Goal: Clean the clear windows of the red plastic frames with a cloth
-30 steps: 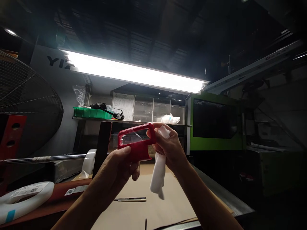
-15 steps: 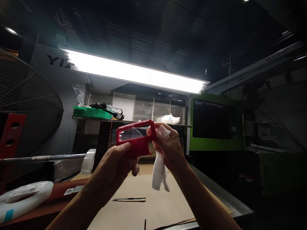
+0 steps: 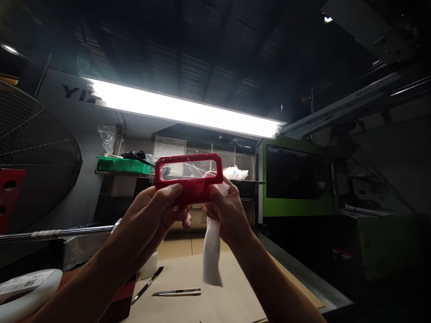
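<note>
A red plastic frame (image 3: 191, 192) with a long clear window is held up in front of the shelf. My left hand (image 3: 161, 204) grips its lower left part, thumb on the near face. At the lower right, my right hand (image 3: 225, 206) is closed on the frame, and a white cloth (image 3: 212, 255) hangs down from the same hand. Part of the cloth shows behind the frame's right end. On the table below lie a utility knife (image 3: 177, 292) and a dark pen (image 3: 147, 285).
A lit tube lamp (image 3: 185, 107) spans above the shelf, where a green bin (image 3: 124, 165) and a crumpled white bundle (image 3: 235, 173) rest. Left are a large fan (image 3: 37, 157) and a white roll (image 3: 30, 291). A green machine (image 3: 296, 179) stands right.
The red frame has turned to face me more squarely and risen slightly. My right hand has shifted left and down along it, the cloth moving too. The view has tilted, showing the pen.
</note>
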### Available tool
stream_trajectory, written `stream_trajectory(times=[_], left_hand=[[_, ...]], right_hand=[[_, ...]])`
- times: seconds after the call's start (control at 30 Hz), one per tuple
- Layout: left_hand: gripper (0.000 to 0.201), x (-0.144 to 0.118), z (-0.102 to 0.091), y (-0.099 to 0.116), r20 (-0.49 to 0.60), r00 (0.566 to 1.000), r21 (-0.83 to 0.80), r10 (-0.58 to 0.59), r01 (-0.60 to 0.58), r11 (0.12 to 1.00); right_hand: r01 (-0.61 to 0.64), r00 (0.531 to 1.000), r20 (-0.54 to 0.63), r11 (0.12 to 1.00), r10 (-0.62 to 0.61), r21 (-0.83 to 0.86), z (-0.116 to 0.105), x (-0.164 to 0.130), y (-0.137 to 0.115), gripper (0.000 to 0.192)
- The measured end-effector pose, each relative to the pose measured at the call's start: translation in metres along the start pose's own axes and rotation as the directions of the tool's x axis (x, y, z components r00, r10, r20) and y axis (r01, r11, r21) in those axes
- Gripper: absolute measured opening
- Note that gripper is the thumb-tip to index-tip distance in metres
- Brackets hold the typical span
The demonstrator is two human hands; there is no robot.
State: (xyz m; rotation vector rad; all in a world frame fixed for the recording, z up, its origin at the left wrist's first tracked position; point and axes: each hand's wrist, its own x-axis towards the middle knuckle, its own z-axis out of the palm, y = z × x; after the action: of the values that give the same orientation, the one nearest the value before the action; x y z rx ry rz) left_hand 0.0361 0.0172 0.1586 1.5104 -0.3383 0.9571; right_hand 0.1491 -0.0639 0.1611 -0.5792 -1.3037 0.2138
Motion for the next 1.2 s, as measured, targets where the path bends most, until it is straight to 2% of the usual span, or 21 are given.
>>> stream_trajectory(times=[0.2,0.47,0.77,1.03,1.1,1.2], left_hand=[[0.02,0.008,0.004,0.016,0.042,0.997,0.0,0.062,-0.062,0.998],[0.022,0.012,0.017,0.035,0.015,0.992,0.116,0.122,-0.123,0.986],[0.024,0.012,0.014,0.035,0.08,0.992,0.096,0.096,-0.103,0.99],[0.023,0.013,0.012,0.034,0.078,0.992,0.082,0.103,-0.109,0.991],[0.024,0.012,0.01,0.032,0.076,0.993,0.082,0.09,-0.096,0.992],[0.031,0.01,0.007,0.03,0.06,0.996,0.071,0.059,-0.063,0.995]], right_hand=[[0.029,1.0,0.008,0.998,-0.029,0.049,0.005,0.006,-0.006,0.031],[0.039,0.999,0.022,0.997,-0.04,0.059,0.007,0.011,-0.018,0.025],[0.045,0.998,0.031,0.997,-0.047,0.066,0.007,0.012,-0.019,0.025],[0.038,0.999,0.027,0.997,-0.04,0.065,0.01,0.012,-0.017,0.026],[0.063,0.998,0.002,0.995,-0.063,0.083,0.007,0.016,-0.019,0.027],[0.149,0.982,-0.136,0.981,-0.131,0.128,-0.003,0.022,-0.025,0.026]])
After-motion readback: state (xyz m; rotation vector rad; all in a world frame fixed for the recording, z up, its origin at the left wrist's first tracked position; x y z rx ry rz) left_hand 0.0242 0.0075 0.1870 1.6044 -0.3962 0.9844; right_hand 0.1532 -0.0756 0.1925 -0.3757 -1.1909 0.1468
